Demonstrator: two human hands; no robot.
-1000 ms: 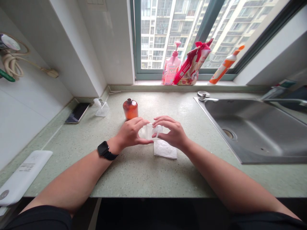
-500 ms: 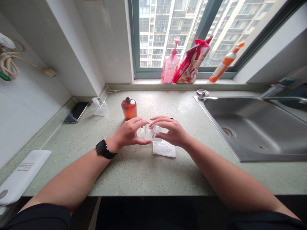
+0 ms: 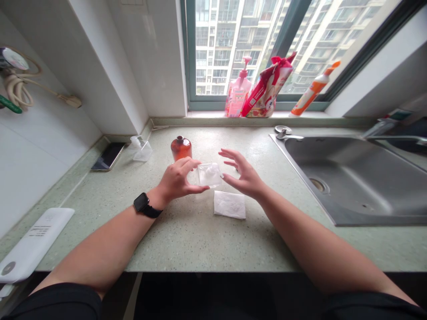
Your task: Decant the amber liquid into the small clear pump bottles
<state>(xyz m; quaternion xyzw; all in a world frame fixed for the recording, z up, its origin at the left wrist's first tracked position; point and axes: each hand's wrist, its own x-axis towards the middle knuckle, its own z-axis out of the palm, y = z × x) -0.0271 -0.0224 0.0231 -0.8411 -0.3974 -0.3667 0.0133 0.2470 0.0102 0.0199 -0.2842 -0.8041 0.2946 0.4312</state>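
Observation:
My left hand (image 3: 180,178), with a black watch on its wrist, grips a clear plastic container (image 3: 209,174) between thumb and fingers. Just right of the container is my right hand (image 3: 243,174), its fingers spread and holding nothing. Behind my left hand stands an amber bottle (image 3: 181,149) without a cap. A folded white tissue (image 3: 229,205) lies on the counter in front of the container. Something small and dark is mostly hidden behind my right hand.
A clear plastic piece (image 3: 141,150) and a phone (image 3: 108,156) lie back left. A white device (image 3: 36,242) is at the left edge. The steel sink (image 3: 353,178) is at right. Pink bottle (image 3: 238,95), red bag (image 3: 268,89) and orange bottle (image 3: 312,93) stand on the sill.
My right hand has drawn back from the container and spread its fingers. The container has turned and risen slightly in my left hand, uncovering more of the tissue.

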